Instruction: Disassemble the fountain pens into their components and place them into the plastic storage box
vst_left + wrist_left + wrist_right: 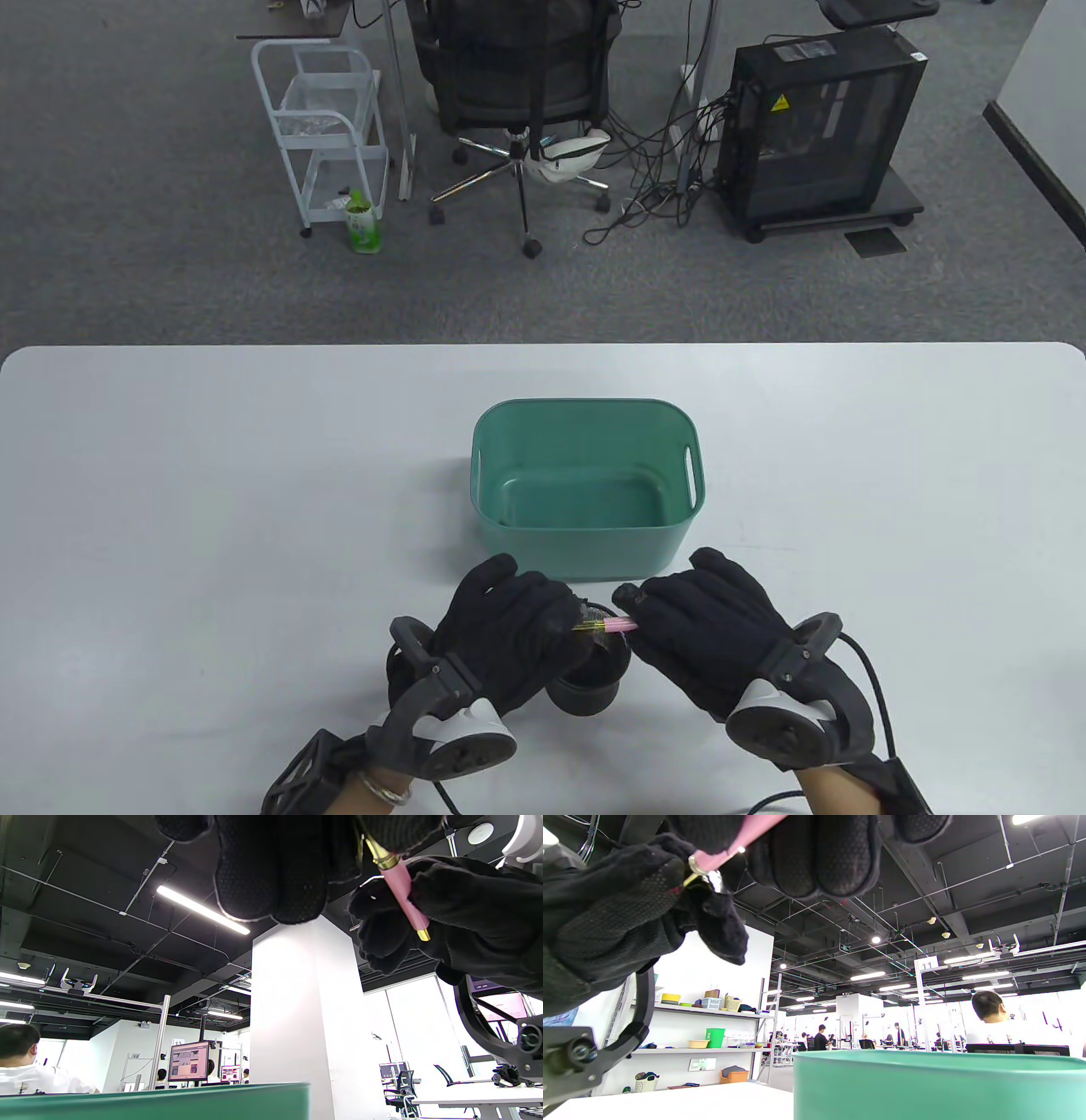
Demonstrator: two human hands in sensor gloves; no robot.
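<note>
A pink fountain pen (612,627) with gold trim lies level between both hands, just in front of the green plastic storage box (585,548). My left hand (509,624) grips its left end and my right hand (700,624) grips its right end. The left wrist view shows the pink barrel of the pen (402,893) running from my left fingers into the right hand (458,921). In the right wrist view the pen (725,851) passes from my right fingers (814,853) to the left hand (628,912). The box looks empty inside.
A black round pen holder (594,679) stands on the white table (212,509) under the pen, between my hands. The green box's rim shows low in both wrist views (169,1103) (925,1077). Beyond the table are an office chair, a cart and a computer tower.
</note>
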